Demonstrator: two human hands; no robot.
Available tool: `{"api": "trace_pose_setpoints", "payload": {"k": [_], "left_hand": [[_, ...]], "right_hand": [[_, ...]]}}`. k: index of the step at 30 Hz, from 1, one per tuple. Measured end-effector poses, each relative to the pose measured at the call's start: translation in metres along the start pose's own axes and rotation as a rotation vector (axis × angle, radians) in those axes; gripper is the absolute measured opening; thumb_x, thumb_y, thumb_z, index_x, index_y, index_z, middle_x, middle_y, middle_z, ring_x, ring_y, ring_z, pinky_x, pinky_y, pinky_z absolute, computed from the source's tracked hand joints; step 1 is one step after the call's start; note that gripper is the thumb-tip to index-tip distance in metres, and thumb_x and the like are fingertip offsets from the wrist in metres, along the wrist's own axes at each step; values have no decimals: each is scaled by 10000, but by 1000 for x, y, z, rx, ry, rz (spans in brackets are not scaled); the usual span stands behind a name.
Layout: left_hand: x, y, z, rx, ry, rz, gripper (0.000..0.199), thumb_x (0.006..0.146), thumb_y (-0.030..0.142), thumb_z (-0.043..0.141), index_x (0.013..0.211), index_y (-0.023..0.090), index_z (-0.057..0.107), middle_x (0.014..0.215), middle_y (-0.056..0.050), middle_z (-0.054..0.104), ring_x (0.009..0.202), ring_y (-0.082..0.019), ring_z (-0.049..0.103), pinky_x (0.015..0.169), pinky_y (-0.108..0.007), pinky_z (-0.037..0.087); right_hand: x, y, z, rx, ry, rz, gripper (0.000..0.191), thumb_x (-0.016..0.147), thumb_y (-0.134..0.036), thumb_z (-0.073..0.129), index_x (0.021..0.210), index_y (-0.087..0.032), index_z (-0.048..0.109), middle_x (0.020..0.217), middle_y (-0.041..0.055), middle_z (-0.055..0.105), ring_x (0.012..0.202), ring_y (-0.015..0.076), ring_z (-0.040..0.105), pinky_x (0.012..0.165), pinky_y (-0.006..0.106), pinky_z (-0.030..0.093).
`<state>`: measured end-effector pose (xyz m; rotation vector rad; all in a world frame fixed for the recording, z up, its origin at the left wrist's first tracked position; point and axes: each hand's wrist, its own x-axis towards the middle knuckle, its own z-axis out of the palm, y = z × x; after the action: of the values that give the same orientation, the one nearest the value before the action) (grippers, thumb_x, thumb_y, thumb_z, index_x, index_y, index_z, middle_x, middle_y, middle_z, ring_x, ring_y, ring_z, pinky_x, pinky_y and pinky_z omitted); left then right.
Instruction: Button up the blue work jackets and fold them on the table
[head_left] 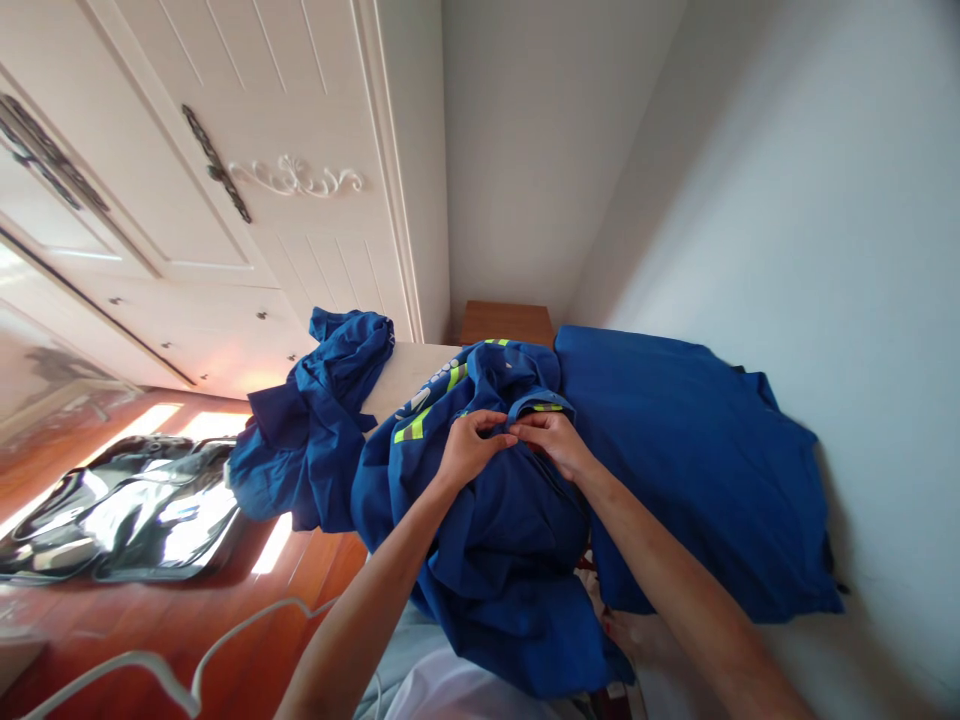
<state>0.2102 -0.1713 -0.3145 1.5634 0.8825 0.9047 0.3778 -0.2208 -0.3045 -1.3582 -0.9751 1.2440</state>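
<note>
A crumpled blue garment point(495, 530) with yellow-green and grey reflective strips lies in front of me at the centre. My left hand point(474, 445) pinches a fold near its upper middle. Close beside it, my right hand point(551, 440) grips the edge of the same garment, by a small reflective strip. The fingertips of both hands nearly meet. A second blue garment point(315, 430) lies bunched to the left. To the right, a large blue cloth point(690, 460) is spread flat.
White wardrobe doors point(292, 120) stand at the upper left. A wooden box-like piece point(506, 322) is at the back. On the red-brown floor lies a shiny black item point(142, 510). White hangers point(142, 665) are at the lower left, and a pale wall point(847, 250) is at the right.
</note>
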Motion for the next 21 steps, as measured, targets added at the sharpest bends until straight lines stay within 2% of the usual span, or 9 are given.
{"api": "trace_pose_setpoints", "payload": {"k": [6,9,12,17,21], "left_hand": [[2,-8,7,-14,80,-5,315,631,251,829,909,158,714,916,-76,734,889,-225,694,833,-351,547],[1,-9,7,-60,85,-16,325,617,242,827,899,153,692,883,-64,720,840,-199,683,768,-305,539],[0,-8,8,-78,110,-32,349,599,253,834,897,152,681,850,-50,704,797,-176,663,708,-265,515],[-2,-4,10,-69,102,-58,366,619,308,826,903,150,658,741,-23,668,679,-152,625,586,-228,457],[-3,-7,10,-49,94,0,342,650,307,814,900,162,630,730,-9,650,669,-141,609,580,-219,443]], "right_hand": [[-3,1,5,-89,71,-65,300,645,-438,782,748,-169,696,609,-24,598,531,106,465,531,254,335],[-2,3,5,-222,123,-171,265,708,-423,719,784,-170,697,717,14,666,651,158,571,638,288,428],[-3,3,4,-322,112,-259,269,775,-430,659,825,-170,710,802,45,705,761,203,627,727,322,468],[-6,-3,4,-316,35,-287,333,786,-497,686,856,-173,710,818,46,707,769,208,638,707,311,476],[-1,-4,6,-244,42,-252,334,716,-503,754,759,-177,696,722,22,668,693,182,595,669,300,449]]}}
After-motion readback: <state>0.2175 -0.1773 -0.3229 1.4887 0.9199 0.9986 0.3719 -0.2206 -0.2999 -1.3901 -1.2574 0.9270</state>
